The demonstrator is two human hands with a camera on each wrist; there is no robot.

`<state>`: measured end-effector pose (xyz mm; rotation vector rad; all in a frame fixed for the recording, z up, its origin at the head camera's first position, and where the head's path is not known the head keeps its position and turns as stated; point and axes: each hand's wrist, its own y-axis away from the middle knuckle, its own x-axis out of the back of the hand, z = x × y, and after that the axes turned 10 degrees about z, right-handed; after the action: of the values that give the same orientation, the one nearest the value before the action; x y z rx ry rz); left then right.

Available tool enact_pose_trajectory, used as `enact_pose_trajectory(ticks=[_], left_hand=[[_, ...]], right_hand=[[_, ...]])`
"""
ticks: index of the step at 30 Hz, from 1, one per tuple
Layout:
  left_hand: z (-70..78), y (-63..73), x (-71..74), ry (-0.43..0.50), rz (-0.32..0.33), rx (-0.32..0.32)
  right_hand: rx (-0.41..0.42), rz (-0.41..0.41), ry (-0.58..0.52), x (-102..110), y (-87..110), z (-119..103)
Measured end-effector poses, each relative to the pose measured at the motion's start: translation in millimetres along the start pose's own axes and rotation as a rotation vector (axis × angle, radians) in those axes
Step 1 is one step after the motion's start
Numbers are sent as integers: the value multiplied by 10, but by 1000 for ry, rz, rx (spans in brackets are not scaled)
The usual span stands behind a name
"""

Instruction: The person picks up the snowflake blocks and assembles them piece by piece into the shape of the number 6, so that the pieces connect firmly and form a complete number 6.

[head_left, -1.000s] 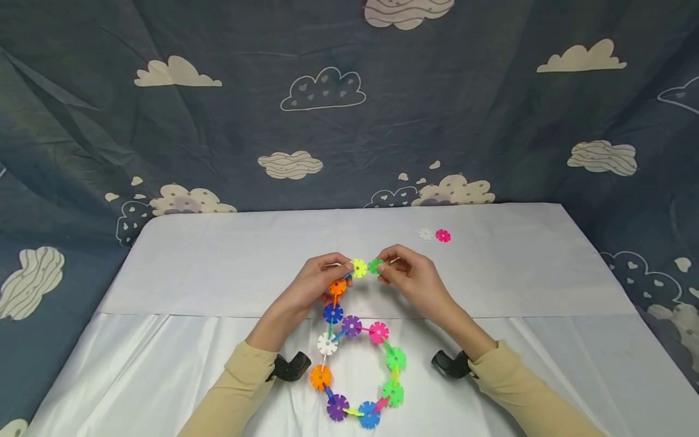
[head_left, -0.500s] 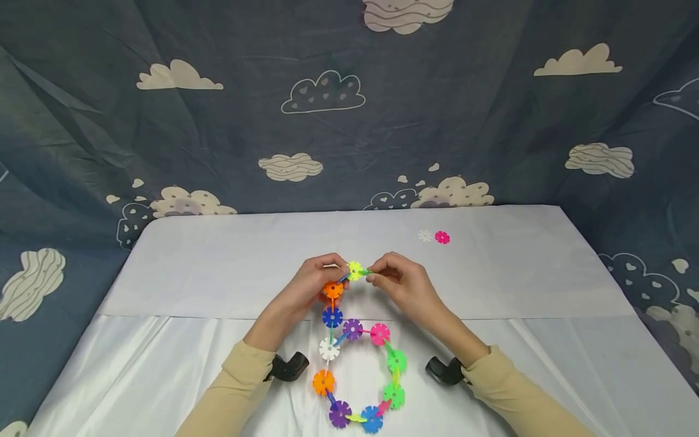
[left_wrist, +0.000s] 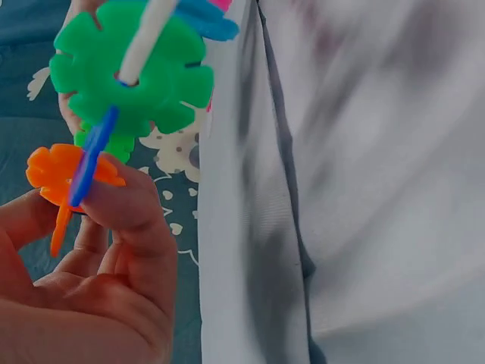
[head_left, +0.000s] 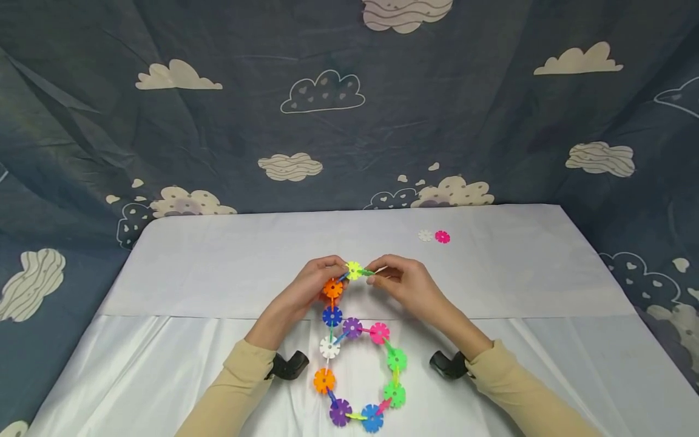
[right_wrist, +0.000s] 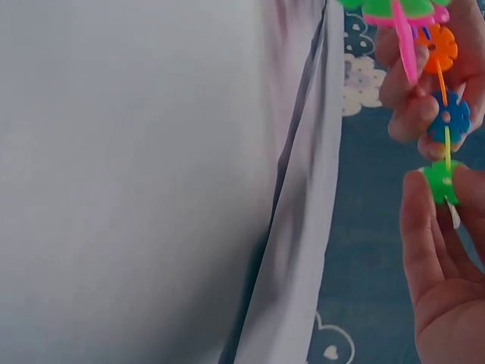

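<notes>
Notched plastic snowflake discs are linked edge to edge into a closed loop, with a tail rising from the white disc (head_left: 329, 347). My left hand (head_left: 308, 285) pinches the tail at a blue disc (right_wrist: 450, 117), just above an orange disc (head_left: 333, 288). A yellow disc (head_left: 354, 271) sticks out beyond those fingertips, face toward the head camera. Between right thumb and fingers, my right hand (head_left: 406, 282) pinches a green disc (head_left: 368, 272). That green disc is edge-on and meets the yellow disc's right side; how deep its slot sits cannot be seen.
Loose on the white cloth (head_left: 218, 261) lie a white disc (head_left: 425, 235) and a pink disc (head_left: 442, 237), beyond my right hand. The loop, with a purple disc (head_left: 352, 328) at its top, hangs or lies between my forearms. A dark cloud-print curtain (head_left: 349, 139) stands behind.
The green disc has turned from face-on to edge-on and moved left, from apart to meeting the yellow disc. My right hand came left with it; the left hand barely shifted.
</notes>
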<state>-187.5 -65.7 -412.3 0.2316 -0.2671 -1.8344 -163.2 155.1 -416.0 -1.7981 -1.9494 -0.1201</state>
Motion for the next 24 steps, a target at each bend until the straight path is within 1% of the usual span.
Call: enact_pose_trajectory(ticks=[2,5,8,15,20,24], left_hand=[[-13,-3,-1,-25,15,0],[-28,-8,1,-56,42,-5],[-49,-16,8,-53,49,-11],[-82,-26,52,-40,48,-31],[-89,-36,84,-59,33,-40],[-93,-34,108,-70,19,-50]], right_hand=[[-5,-26,30,37,0,19],[-18,-45,74,117,2,65],[-44,-45,124,239,-2,138],[-97,-13,284,654,-81,378],[-141,24,376,961,-212,600],[-162,55,435,1149,-318,735]])
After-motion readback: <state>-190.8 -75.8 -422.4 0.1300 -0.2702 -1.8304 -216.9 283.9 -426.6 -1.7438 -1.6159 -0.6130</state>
